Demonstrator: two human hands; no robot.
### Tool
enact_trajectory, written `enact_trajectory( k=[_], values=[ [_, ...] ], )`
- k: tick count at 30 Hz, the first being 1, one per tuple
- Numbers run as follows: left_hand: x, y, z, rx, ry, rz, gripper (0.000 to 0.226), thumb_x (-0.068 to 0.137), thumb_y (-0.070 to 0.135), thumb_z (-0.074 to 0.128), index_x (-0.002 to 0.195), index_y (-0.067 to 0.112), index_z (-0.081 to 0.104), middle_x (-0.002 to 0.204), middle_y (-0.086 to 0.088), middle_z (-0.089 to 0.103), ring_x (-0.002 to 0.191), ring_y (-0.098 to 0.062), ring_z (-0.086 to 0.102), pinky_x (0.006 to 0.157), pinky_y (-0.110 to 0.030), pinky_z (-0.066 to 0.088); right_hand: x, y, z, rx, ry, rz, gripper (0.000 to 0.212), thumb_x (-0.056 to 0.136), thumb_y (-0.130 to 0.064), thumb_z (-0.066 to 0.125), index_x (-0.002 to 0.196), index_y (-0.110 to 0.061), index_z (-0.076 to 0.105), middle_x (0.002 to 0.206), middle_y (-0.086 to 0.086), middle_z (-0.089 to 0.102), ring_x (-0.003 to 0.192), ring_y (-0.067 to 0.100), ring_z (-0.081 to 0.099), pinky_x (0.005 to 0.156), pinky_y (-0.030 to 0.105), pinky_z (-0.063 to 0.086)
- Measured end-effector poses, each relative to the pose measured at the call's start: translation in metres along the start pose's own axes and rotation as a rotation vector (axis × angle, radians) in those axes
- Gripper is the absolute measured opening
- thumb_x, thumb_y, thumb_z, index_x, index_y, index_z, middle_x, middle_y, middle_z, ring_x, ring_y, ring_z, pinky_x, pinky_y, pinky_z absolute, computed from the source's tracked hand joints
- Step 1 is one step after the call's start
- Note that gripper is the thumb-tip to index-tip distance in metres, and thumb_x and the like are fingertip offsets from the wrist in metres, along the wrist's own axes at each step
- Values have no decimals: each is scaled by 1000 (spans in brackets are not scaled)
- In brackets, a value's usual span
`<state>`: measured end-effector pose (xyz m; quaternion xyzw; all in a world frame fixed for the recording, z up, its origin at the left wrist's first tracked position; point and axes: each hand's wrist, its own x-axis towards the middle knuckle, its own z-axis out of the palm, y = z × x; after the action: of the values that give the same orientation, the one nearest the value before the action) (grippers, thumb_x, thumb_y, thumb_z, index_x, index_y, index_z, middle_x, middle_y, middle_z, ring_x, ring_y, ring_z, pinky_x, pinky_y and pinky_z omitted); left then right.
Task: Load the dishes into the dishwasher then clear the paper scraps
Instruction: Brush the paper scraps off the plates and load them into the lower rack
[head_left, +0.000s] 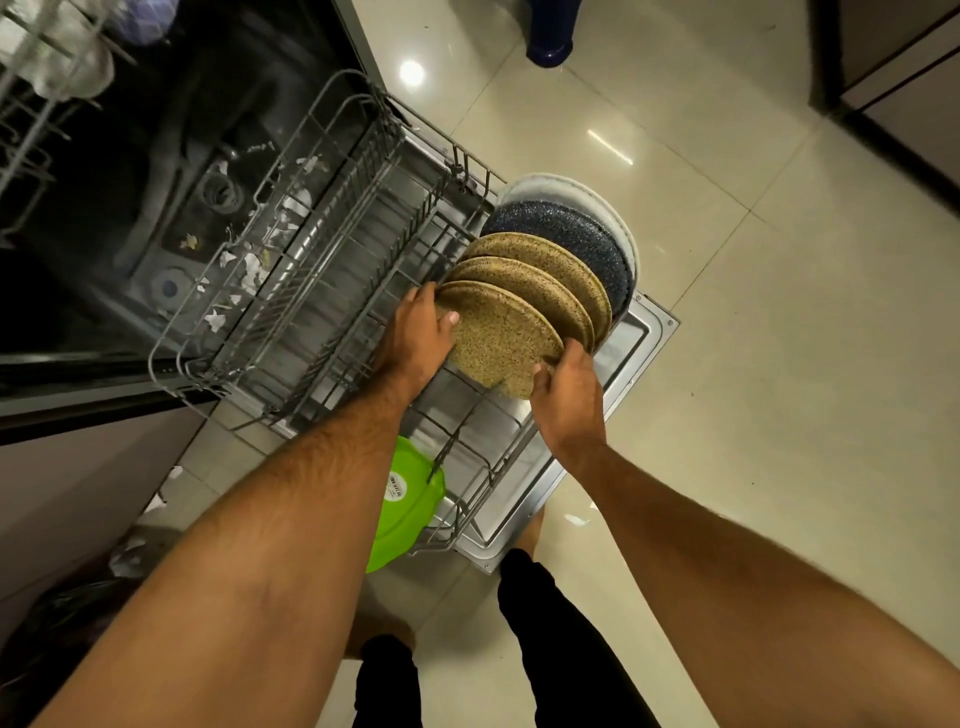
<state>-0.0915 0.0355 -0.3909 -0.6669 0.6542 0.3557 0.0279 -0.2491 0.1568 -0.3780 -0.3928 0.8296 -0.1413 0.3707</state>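
Plate is standing on edge betw. both hands, left hand and right hand gripping opp. rims; rack slot is lying directly below.

I see a home kitchen | open dishwasher | pulled-out rack with plates | tiled floor | cabinets

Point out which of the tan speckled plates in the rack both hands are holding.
The front tan plate, nearest the camera: the left hand and right hand grip its edges. The two tan plates behind stand untouched.
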Motion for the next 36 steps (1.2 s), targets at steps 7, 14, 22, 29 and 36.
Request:
enact_trajectory(
  k=[7,14,22,29,36],
  values=[
    [-7,-1,-2,-12,16,8,55,101,27,58,149,8,40,146,-14,48,131,-31,49,102,-40,45,-3,-3,-4,-18,42,-6,39,103,-21,56,137,-9,43,132,13,55,124,27,54,106,34,43],
    [-38,-13,-5,16,74,22,47,100,18,55,145,7,44,143,-12,49,123,-29,55,86,-29,42,-19,-1,3,-121,154,-44,50,100,-24,58,144,-7,39,133,12,50,126,26,47,109,38,44],
    [-123,-77,-20,198,166,95,50,94,26,55,139,5,49,138,-15,54,123,-33,53,107,-45,41,-82,-17,36,-329,171,-136,60,100,-33,53,147,0,35,145,19,43,132,32,41,112,44,42],
    [-218,-146,-80,326,282,86,61,89,33,52,141,2,47,139,-18,52,130,-34,48,120,-46,27,-168,-80,69,-474,92,-371,61,99,-31,53,147,2,36,146,24,42,133,39,40,114,48,35],
    [-334,-197,-201,326,486,-53,64,94,34,52,147,1,38,147,-17,46,139,-32,40,123,-46,21,-281,-203,77,-603,75,-717,62,103,-32,42,154,3,30,155,26,37,146,42,32,121,53,28]
  ],
)
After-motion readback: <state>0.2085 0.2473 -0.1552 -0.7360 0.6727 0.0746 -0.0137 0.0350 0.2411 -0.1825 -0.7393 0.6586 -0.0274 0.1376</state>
